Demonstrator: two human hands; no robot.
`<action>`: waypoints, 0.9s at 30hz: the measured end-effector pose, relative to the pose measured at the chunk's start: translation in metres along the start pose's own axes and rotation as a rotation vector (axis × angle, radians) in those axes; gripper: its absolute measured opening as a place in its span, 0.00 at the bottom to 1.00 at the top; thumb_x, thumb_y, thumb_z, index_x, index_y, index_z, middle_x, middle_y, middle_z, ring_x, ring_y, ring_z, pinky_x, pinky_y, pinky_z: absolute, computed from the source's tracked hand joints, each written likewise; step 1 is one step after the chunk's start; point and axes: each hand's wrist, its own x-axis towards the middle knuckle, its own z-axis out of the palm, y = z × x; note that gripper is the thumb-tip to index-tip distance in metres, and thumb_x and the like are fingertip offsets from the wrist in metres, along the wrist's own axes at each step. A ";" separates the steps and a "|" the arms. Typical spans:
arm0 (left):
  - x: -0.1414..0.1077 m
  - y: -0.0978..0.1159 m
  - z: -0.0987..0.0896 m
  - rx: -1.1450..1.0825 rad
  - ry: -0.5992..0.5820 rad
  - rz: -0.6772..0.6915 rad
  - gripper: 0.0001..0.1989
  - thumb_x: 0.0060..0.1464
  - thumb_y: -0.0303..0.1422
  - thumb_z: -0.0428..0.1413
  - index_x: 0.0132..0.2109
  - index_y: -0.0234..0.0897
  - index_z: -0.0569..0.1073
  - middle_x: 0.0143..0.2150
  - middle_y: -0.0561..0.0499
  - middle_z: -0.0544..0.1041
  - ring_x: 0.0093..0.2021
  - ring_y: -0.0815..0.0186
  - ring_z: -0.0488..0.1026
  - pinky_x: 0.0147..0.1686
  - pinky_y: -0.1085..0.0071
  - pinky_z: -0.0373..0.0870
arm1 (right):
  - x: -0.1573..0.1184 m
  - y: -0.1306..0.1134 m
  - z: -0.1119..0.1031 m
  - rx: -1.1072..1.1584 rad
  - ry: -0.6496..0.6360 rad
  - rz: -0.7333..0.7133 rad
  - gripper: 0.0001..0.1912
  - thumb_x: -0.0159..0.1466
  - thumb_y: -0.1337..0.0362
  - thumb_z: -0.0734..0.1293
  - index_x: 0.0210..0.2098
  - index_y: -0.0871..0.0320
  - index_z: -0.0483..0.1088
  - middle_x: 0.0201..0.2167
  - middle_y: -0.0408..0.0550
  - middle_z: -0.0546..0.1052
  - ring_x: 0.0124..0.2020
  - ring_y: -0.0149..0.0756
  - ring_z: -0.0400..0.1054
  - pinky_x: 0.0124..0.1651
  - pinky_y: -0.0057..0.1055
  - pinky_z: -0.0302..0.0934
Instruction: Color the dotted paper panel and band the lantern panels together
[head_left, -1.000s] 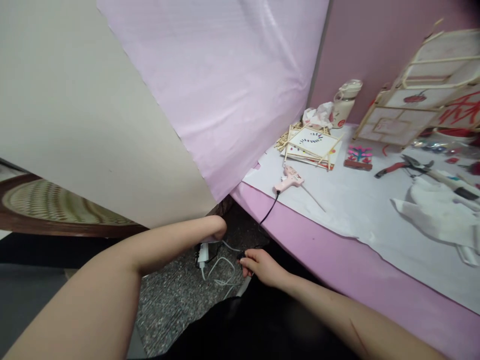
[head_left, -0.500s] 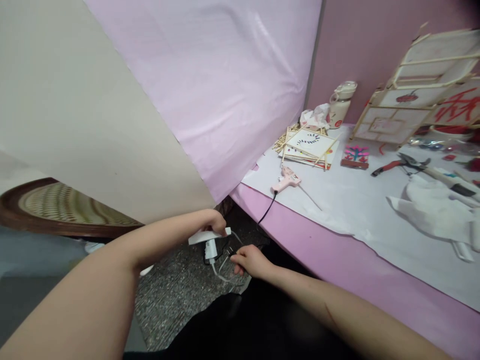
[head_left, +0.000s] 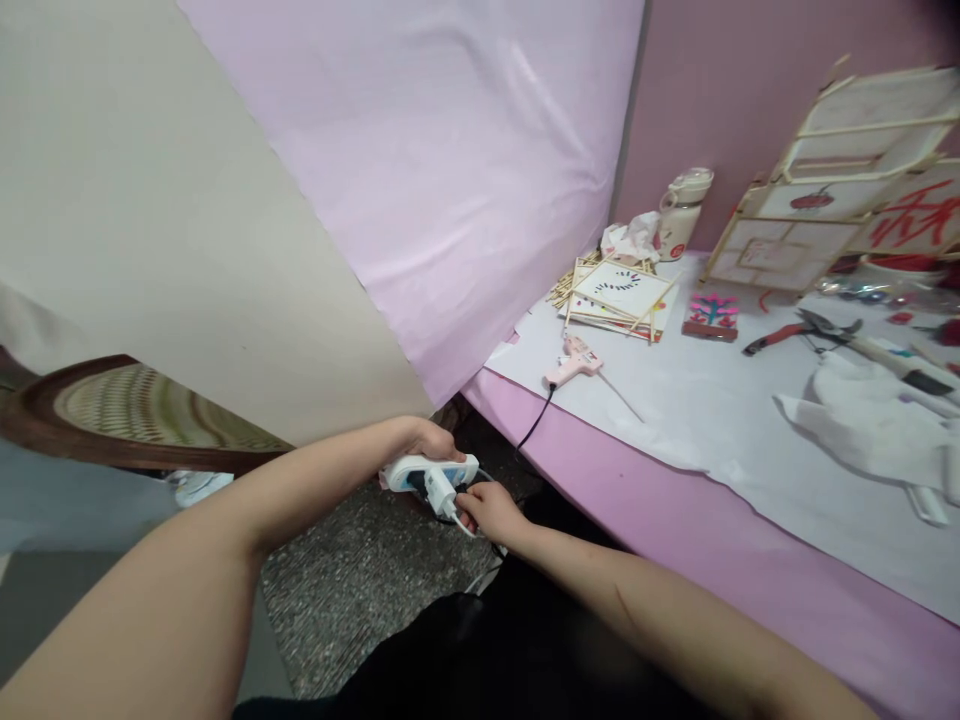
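White oblong plastic power strip (head_left: pixel 405 467) fills my left hand (head_left: pixel 437 440); my right hand (head_left: pixel 491 512) pinches a small black plug (head_left: pixel 462 489) against it, full seating unclear.

There are two hands (head_left: pixel 435 440) (head_left: pixel 491 512) and one power strip (head_left: pixel 460 470).

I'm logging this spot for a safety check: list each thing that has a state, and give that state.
Power strip: gripped by the left hand
White charger: plugged into the power strip
Black plug: pinched by the right hand; whether fully in, cannot tell
Glue gun: lying on its side; on or off, cannot tell
Bottle: upright, capped
Tissue: crumpled
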 end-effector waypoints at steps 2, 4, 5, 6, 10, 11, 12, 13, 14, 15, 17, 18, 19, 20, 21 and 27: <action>0.003 0.002 0.000 0.003 -0.029 -0.013 0.15 0.52 0.42 0.57 0.30 0.32 0.74 0.18 0.53 0.65 0.28 0.66 0.62 0.28 0.75 0.58 | 0.001 -0.002 0.001 0.052 -0.020 0.002 0.16 0.64 0.68 0.62 0.19 0.59 0.66 0.15 0.41 0.70 0.18 0.28 0.61 0.26 0.25 0.54; 0.007 0.002 0.001 0.007 -0.030 -0.013 0.15 0.51 0.41 0.57 0.29 0.32 0.74 0.18 0.53 0.66 0.29 0.66 0.63 0.29 0.75 0.59 | 0.003 -0.004 0.002 0.113 -0.043 0.015 0.16 0.66 0.68 0.59 0.21 0.60 0.67 0.14 0.41 0.70 0.18 0.28 0.61 0.26 0.25 0.55; 0.010 0.003 0.001 0.010 -0.031 -0.014 0.14 0.51 0.41 0.57 0.29 0.32 0.73 0.19 0.53 0.66 0.29 0.66 0.63 0.29 0.75 0.59 | 0.004 -0.005 0.003 0.143 -0.055 0.023 0.17 0.67 0.67 0.58 0.23 0.60 0.67 0.14 0.41 0.69 0.17 0.28 0.61 0.26 0.25 0.55; 0.013 0.003 0.001 0.018 -0.041 -0.019 0.14 0.50 0.41 0.57 0.29 0.32 0.73 0.19 0.53 0.67 0.29 0.66 0.64 0.30 0.75 0.59 | 0.004 -0.005 0.003 0.172 -0.066 0.030 0.18 0.68 0.67 0.56 0.23 0.61 0.67 0.14 0.41 0.70 0.17 0.27 0.61 0.26 0.24 0.54; 0.027 0.006 -0.002 0.098 -0.208 -0.058 0.15 0.50 0.42 0.58 0.29 0.32 0.73 0.19 0.51 0.68 0.30 0.63 0.66 0.31 0.72 0.62 | 0.009 -0.005 0.004 0.282 -0.114 0.055 0.20 0.69 0.66 0.55 0.23 0.62 0.67 0.16 0.43 0.70 0.17 0.26 0.60 0.26 0.23 0.54; 0.031 0.006 -0.003 0.124 -0.265 -0.058 0.16 0.50 0.43 0.57 0.29 0.32 0.73 0.20 0.51 0.69 0.30 0.62 0.67 0.32 0.70 0.63 | 0.010 -0.004 0.004 0.308 -0.126 0.063 0.20 0.70 0.65 0.55 0.23 0.62 0.67 0.16 0.43 0.70 0.17 0.25 0.60 0.26 0.23 0.54; 0.033 0.006 -0.005 0.145 -0.311 -0.052 0.16 0.49 0.43 0.57 0.29 0.32 0.73 0.20 0.50 0.70 0.30 0.62 0.67 0.32 0.69 0.64 | 0.011 -0.004 0.004 0.333 -0.136 0.071 0.20 0.70 0.64 0.56 0.23 0.63 0.67 0.16 0.43 0.70 0.17 0.25 0.60 0.25 0.23 0.53; 0.036 0.006 -0.006 0.161 -0.345 -0.043 0.17 0.49 0.44 0.57 0.30 0.32 0.73 0.21 0.49 0.70 0.30 0.61 0.68 0.33 0.68 0.65 | 0.012 -0.004 0.005 0.356 -0.142 0.081 0.20 0.70 0.63 0.56 0.23 0.63 0.67 0.16 0.43 0.70 0.17 0.25 0.59 0.25 0.23 0.52; 0.038 0.006 -0.007 0.174 -0.366 -0.036 0.17 0.49 0.45 0.57 0.30 0.32 0.73 0.22 0.48 0.71 0.30 0.60 0.69 0.33 0.67 0.65 | 0.013 -0.004 0.005 0.379 -0.143 0.089 0.20 0.70 0.63 0.56 0.24 0.63 0.67 0.16 0.43 0.69 0.16 0.24 0.59 0.24 0.23 0.52; 0.040 0.005 -0.008 0.182 -0.375 -0.031 0.18 0.48 0.46 0.57 0.30 0.32 0.73 0.22 0.48 0.72 0.30 0.59 0.69 0.33 0.66 0.66 | 0.014 -0.004 0.005 0.402 -0.140 0.095 0.20 0.70 0.63 0.56 0.24 0.63 0.67 0.15 0.42 0.68 0.16 0.24 0.58 0.24 0.23 0.51; 0.043 0.003 -0.009 0.198 -0.383 -0.021 0.18 0.48 0.46 0.57 0.30 0.33 0.73 0.23 0.47 0.73 0.30 0.58 0.70 0.34 0.65 0.67 | 0.017 -0.004 0.007 0.443 -0.129 0.102 0.19 0.70 0.65 0.55 0.24 0.63 0.66 0.15 0.40 0.66 0.16 0.23 0.57 0.23 0.22 0.50; 0.044 0.002 -0.009 0.209 -0.386 -0.014 0.18 0.48 0.46 0.56 0.30 0.33 0.73 0.23 0.46 0.73 0.30 0.58 0.70 0.34 0.64 0.67 | 0.018 -0.004 0.008 0.462 -0.126 0.104 0.19 0.70 0.65 0.55 0.24 0.63 0.65 0.14 0.40 0.65 0.16 0.23 0.56 0.23 0.22 0.49; 0.045 0.001 -0.009 0.219 -0.386 -0.006 0.17 0.48 0.46 0.56 0.30 0.33 0.73 0.24 0.46 0.73 0.30 0.57 0.71 0.34 0.64 0.67 | 0.020 -0.004 0.010 0.478 -0.126 0.107 0.18 0.69 0.65 0.55 0.25 0.62 0.65 0.14 0.39 0.64 0.15 0.23 0.55 0.22 0.22 0.48; 0.047 0.000 -0.009 0.230 -0.384 0.003 0.17 0.49 0.45 0.56 0.30 0.34 0.73 0.24 0.46 0.74 0.30 0.57 0.71 0.34 0.65 0.68 | 0.023 -0.005 0.011 0.492 -0.126 0.109 0.18 0.69 0.64 0.56 0.25 0.62 0.64 0.14 0.38 0.63 0.15 0.22 0.54 0.22 0.21 0.47; 0.048 0.000 -0.009 0.240 -0.380 0.012 0.16 0.49 0.45 0.55 0.30 0.34 0.73 0.24 0.47 0.74 0.30 0.58 0.71 0.34 0.65 0.68 | 0.025 -0.005 0.012 0.502 -0.127 0.111 0.17 0.68 0.62 0.57 0.24 0.62 0.64 0.14 0.37 0.62 0.15 0.22 0.52 0.21 0.21 0.46; 0.055 -0.004 -0.011 0.276 -0.321 0.059 0.15 0.50 0.43 0.54 0.27 0.36 0.73 0.25 0.47 0.75 0.30 0.58 0.71 0.34 0.66 0.68 | 0.041 -0.006 0.016 0.521 -0.117 0.081 0.19 0.62 0.54 0.64 0.21 0.59 0.59 0.12 0.34 0.57 0.13 0.22 0.46 0.19 0.22 0.41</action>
